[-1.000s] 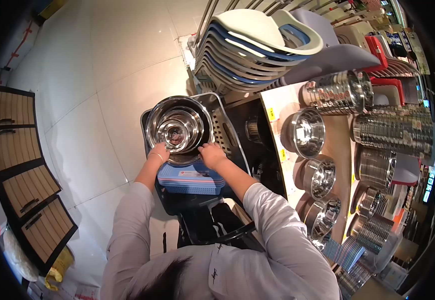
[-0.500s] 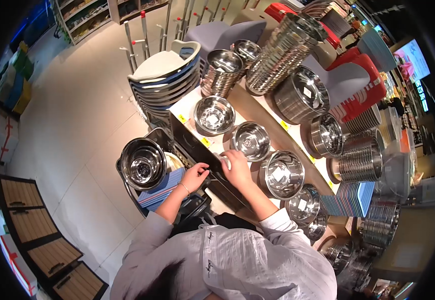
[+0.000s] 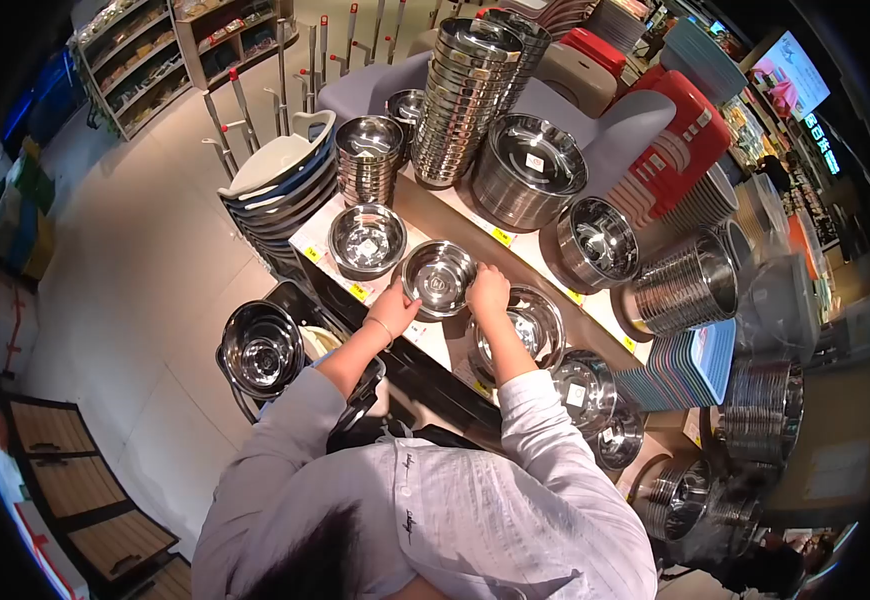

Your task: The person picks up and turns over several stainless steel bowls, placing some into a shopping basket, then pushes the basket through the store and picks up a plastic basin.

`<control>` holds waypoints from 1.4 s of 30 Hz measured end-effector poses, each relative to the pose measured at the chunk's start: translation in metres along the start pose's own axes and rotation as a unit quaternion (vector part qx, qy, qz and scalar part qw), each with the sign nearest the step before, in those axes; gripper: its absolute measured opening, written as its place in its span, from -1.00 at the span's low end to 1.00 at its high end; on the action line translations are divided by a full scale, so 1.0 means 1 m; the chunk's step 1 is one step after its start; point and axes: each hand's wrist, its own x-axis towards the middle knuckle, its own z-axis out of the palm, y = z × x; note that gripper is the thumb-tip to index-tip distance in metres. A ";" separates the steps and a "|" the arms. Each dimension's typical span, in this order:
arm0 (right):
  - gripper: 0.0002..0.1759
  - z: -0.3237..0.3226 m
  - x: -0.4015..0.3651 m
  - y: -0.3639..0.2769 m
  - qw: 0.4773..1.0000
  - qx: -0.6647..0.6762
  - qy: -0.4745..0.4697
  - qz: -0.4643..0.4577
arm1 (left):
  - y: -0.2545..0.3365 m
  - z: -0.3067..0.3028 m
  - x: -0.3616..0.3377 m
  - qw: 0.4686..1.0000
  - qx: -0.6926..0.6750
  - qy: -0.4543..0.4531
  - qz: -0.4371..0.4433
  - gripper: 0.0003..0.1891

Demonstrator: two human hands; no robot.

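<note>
On the shelf, a shiny steel bowl sits between my two hands. My left hand is at the bowl's lower left rim, its fingers closed against the edge. At the right rim, my right hand has its fingers wrapped on the edge. Another steel bowl stands to the left, and a wider one lies to the right, partly behind my right forearm. Steel bowls rest in a dark basket at the lower left.
Tall stacks of steel bowls rise on the rear shelf, beside wide basins. Red stools and blue trays are at the right. Stacked pale stools stand at the shelf's left end. Wooden-front drawers are far left.
Both hands have moved from the shelf's front edge to the sides of the middle bowl and taken its rim. The view has shifted, with the tall stacks now more upright.
</note>
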 end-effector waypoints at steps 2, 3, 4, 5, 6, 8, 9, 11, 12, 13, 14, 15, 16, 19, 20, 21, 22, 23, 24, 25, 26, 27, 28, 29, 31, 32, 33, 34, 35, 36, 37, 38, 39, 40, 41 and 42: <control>-0.63 0.000 0.002 -0.002 0.999 0.044 -0.012 0.007 | -0.002 0.005 0.001 1.000 -0.006 0.002 -0.004 -0.34; -0.63 -0.001 0.001 -0.004 0.999 0.046 -0.013 0.009 | -0.002 0.007 0.001 1.000 -0.012 -0.002 -0.017 -0.30; -0.66 -0.003 0.001 -0.006 0.998 0.065 -0.005 0.023 | -0.002 0.008 0.001 0.999 -0.019 -0.006 -0.030 -0.26; -0.70 -0.006 0.000 -0.008 0.996 0.083 0.003 0.035 | -0.002 0.009 0.001 0.999 -0.018 -0.005 -0.029 -0.26; -0.70 -0.009 -0.001 -0.009 0.996 0.085 0.003 0.034 | -0.003 0.009 0.002 0.998 -0.051 -0.015 -0.045 -0.24; -0.67 -0.017 -0.003 -0.011 0.993 0.111 0.003 0.045 | -0.006 0.009 0.001 0.994 -0.083 -0.022 -0.061 -0.23; -0.67 -0.014 -0.002 -0.009 0.993 0.112 0.003 0.044 | -0.006 0.009 0.000 0.993 -0.104 -0.022 -0.060 -0.22; -0.59 -0.009 0.001 -0.006 0.990 0.133 0.027 0.039 | -0.004 0.009 -0.002 0.990 -0.124 -0.022 -0.059 -0.22; -0.59 -0.007 0.001 -0.004 0.990 0.133 0.027 0.039 | 0.001 0.007 -0.004 0.982 -0.168 -0.031 -0.077 -0.22; -0.60 -0.005 0.001 -0.002 0.988 0.149 0.034 0.029 | 0.004 0.005 -0.005 0.972 -0.211 -0.040 -0.096 -0.22; -0.61 -0.004 0.002 0.000 0.985 0.164 0.042 0.019 | 0.003 0.005 -0.005 0.972 -0.211 -0.039 -0.095 -0.22; -0.61 -0.004 0.002 0.000 0.985 0.165 0.043 0.018 | 0.002 0.005 -0.004 0.967 -0.230 -0.043 -0.100 -0.22; -0.63 -0.005 0.002 0.001 0.984 0.170 0.045 0.020 | 0.001 0.006 -0.003 0.962 -0.250 -0.047 -0.105 -0.22; -0.64 -0.010 0.005 0.001 0.980 0.189 0.049 0.026 | -0.002 0.007 -0.002 0.948 -0.289 -0.054 -0.120 -0.21; -0.63 -0.011 0.004 0.001 0.977 0.202 0.051 0.033 | -0.004 0.006 -0.003 0.948 -0.289 -0.054 -0.120 -0.21; -0.63 -0.013 0.003 0.000 0.977 0.203 0.051 0.033 | -0.006 0.007 -0.002 0.944 -0.302 -0.055 -0.120 -0.21; -0.65 -0.015 0.002 0.000 0.971 0.230 0.063 0.019 | -0.009 0.007 -0.002 0.940 -0.314 -0.055 -0.119 -0.22; -0.66 -0.017 0.002 0.000 0.964 0.257 0.074 0.005 | -0.012 0.007 -0.003 0.940 -0.314 -0.055 -0.119 -0.22; -0.66 -0.021 0.000 -0.001 0.963 0.257 0.075 0.004 | -0.012 0.004 -0.005 0.929 -0.350 -0.046 -0.114 -0.23; -0.68 -0.024 -0.002 -0.003 0.953 0.292 0.081 -0.005 | -0.011 0.002 -0.008 0.916 -0.385 -0.037 -0.109 -0.23; -0.70 -0.027 -0.006 -0.004 0.941 0.327 0.086 -0.015 | -0.011 -0.001 -0.012 0.911 -0.397 -0.024 -0.109 -0.26; -0.70 -0.031 -0.011 -0.006 0.941 0.327 0.087 -0.017 | -0.008 -0.007 -0.020 0.911 -0.397 -0.023 -0.109 -0.26; -0.74 -0.035 -0.019 -0.008 0.926 0.366 0.090 -0.032 | -0.007 -0.014 -0.027 0.908 -0.409 -0.004 -0.084 -0.28; -0.77 -0.039 -0.027 -0.009 0.909 0.404 0.092 -0.048 | -0.007 -0.020 -0.036 0.905 -0.422 0.015 -0.060 -0.29; -0.80 -0.045 -0.045 -0.010 0.888 0.456 0.038 -0.037 | -0.008 -0.034 -0.055 0.899 -0.435 0.016 -0.043 -0.34; -0.83 -0.046 -0.055 -0.010 0.863 0.505 -0.015 -0.023 | -0.011 -0.039 -0.065 0.891 -0.451 0.012 -0.047 -0.35; -0.83 -0.047 -0.064 -0.010 0.862 0.505 -0.019 -0.025 | -0.013 -0.045 -0.075 0.883 -0.467 0.009 -0.050 -0.35; -0.84 -0.048 -0.073 -0.011 0.848 0.524 -0.069 -0.023 | -0.014 -0.050 -0.086 0.870 -0.491 0.008 -0.041 -0.40; -0.85 -0.051 -0.081 -0.012 0.832 0.542 -0.118 -0.022 | -0.015 -0.057 -0.096 0.870 -0.491 0.012 -0.042 -0.40; -0.79 -0.057 -0.088 -0.014 0.820 0.552 -0.153 -0.021 | -0.015 -0.063 -0.106 0.866 -0.498 0.016 -0.042 -0.42; -0.82 -0.059 -0.094 -0.018 0.798 0.575 -0.180 -0.028 | -0.018 -0.067 -0.115 0.862 -0.504 0.020 -0.042 -0.44; -0.82 -0.064 -0.100 -0.023 0.785 0.585 -0.200 -0.037 | -0.025 -0.065 -0.123 0.854 -0.516 0.047 -0.049 -0.47; -0.82 -0.068 -0.106 -0.026 0.772 0.594 -0.221 -0.046 | -0.021 -0.070 -0.133 0.840 -0.538 0.061 -0.043 -0.48; -0.82 -0.069 -0.110 -0.029 0.771 0.592 -0.229 -0.046 | -0.017 -0.077 -0.143 0.843 -0.532 0.065 -0.050 -0.49; -0.80 -0.070 -0.113 -0.031 0.750 0.606 -0.258 -0.051 | -0.017 -0.083 -0.150 0.846 -0.526 0.070 -0.057 -0.49; -0.79 -0.070 -0.116 -0.034 0.728 0.621 -0.286 -0.057 | -0.016 -0.089 -0.157 0.845 -0.527 0.068 -0.056 -0.51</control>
